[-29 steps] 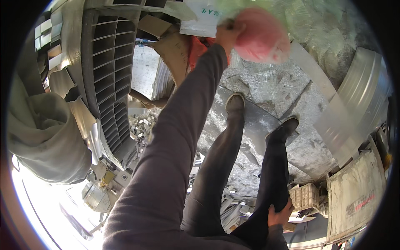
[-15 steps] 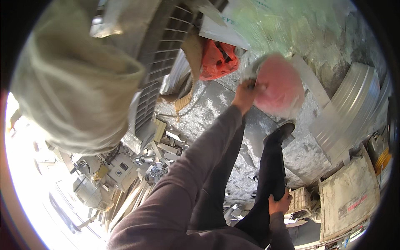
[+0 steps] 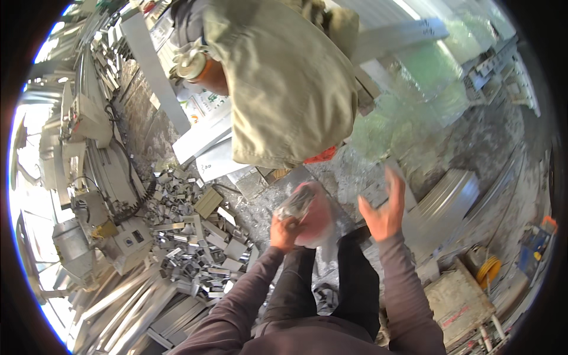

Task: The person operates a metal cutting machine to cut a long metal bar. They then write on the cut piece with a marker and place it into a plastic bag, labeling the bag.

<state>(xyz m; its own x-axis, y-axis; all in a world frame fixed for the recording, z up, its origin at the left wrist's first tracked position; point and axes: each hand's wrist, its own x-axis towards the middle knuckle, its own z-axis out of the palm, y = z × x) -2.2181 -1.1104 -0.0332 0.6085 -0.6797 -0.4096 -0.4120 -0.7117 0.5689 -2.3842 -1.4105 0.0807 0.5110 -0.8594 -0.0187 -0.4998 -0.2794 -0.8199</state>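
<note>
My left hand (image 3: 283,232) is closed on the gathered top of a pinkish-red plastic bag (image 3: 316,220), which hangs in front of my legs and is blurred by motion. Its contents cannot be made out. My right hand (image 3: 386,207) is raised to the right of the bag, fingers and thumb spread, touching nothing. Beyond the bag, a co-worker in a khaki garment (image 3: 290,89) leans in close; an orange-red plastic bag (image 3: 320,155) on the floor is mostly hidden behind that person.
A heap of metal offcuts (image 3: 198,236) lies on the left, beside a machine (image 3: 97,231) and long strips (image 3: 127,302). Ribbed metal profiles (image 3: 447,195) lie on the right, near a pale box (image 3: 458,302). Greenish plastic wrap (image 3: 408,112) spreads at the far right.
My left hand has brought the pinkish-red bag nearer and lower. My right hand has left my leg and risen, spread. My view has shifted; the co-worker now appears nearer the middle.
</note>
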